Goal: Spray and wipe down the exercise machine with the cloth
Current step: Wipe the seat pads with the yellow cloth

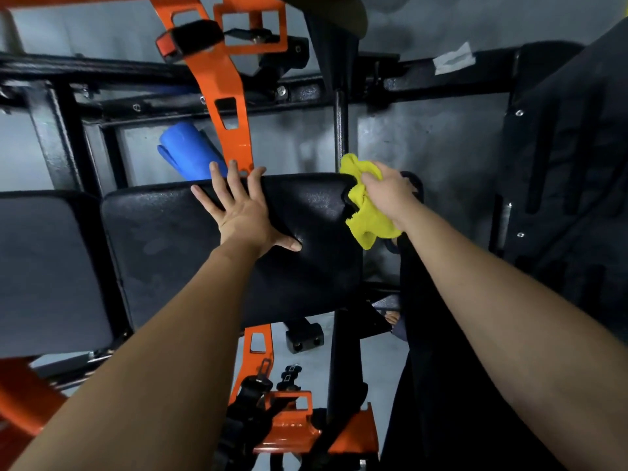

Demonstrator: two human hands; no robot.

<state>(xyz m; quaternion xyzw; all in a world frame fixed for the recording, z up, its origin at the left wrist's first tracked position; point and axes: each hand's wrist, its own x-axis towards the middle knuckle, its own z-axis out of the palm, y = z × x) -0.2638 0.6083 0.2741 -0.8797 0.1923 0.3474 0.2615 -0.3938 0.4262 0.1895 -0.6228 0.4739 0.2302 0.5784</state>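
A black padded seat of the exercise machine fills the middle of the view, seen from above. My left hand lies flat on the pad near its far edge, fingers spread, holding nothing. My right hand grips a bunched yellow cloth and presses it against the pad's right edge. A second black pad sits to the left. No spray bottle is visible.
Orange steel brackets and black frame bars cross above the pad. A rolled blue mat lies on the grey floor beyond. Black straps with buckles hang on an orange plate below. A black weight-stack cover stands at right.
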